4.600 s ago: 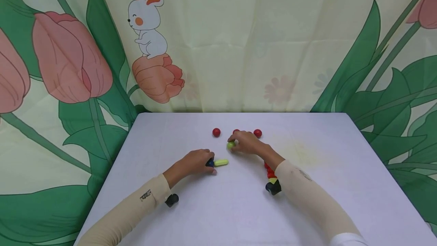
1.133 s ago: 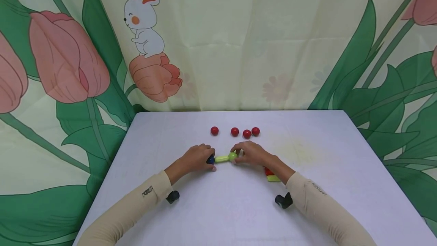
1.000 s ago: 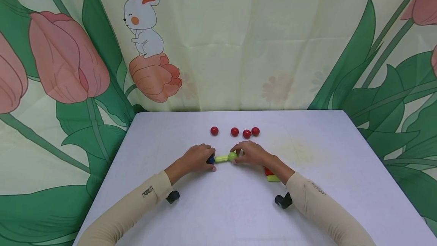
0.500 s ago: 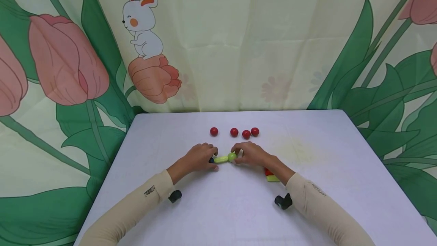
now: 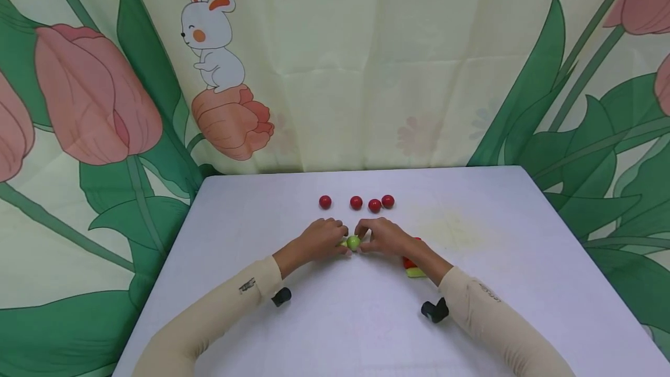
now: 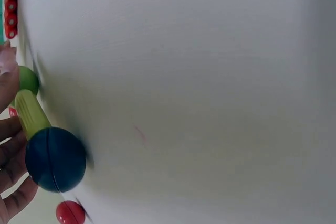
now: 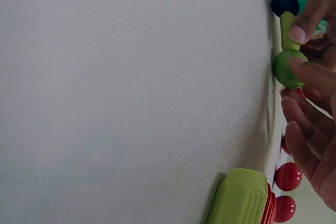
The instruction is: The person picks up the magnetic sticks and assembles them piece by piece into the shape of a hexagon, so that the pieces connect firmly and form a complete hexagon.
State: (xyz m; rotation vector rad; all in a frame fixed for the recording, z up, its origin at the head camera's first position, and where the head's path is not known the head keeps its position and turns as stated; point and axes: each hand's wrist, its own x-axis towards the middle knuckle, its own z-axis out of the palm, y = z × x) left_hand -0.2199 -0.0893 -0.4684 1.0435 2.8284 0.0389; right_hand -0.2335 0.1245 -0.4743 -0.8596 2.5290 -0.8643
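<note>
A light green rod (image 6: 31,113) joins a dark blue ball (image 6: 55,160) at one end to a green ball (image 5: 353,242) at the other. My left hand (image 5: 320,240) pinches the rod close to the green ball; in the head view it covers the blue ball. Facing it from the right, my right hand (image 5: 384,236) holds the green ball, its thumb lying on the ball in the right wrist view. Both hands are low over the white table (image 5: 345,319), almost meeting.
Several red balls, such as the leftmost red ball (image 5: 325,202), lie in a loose row beyond the hands. Beside my right wrist, red rods (image 5: 410,262) lie with a light green rod (image 7: 239,198) at their near end. A flowered curtain (image 5: 335,63) hangs behind.
Earlier my right hand brought the green ball to the rod's free end. Since then my left hand has slid right, from the blue ball onto the rod, while my right hand stays nearly still.
</note>
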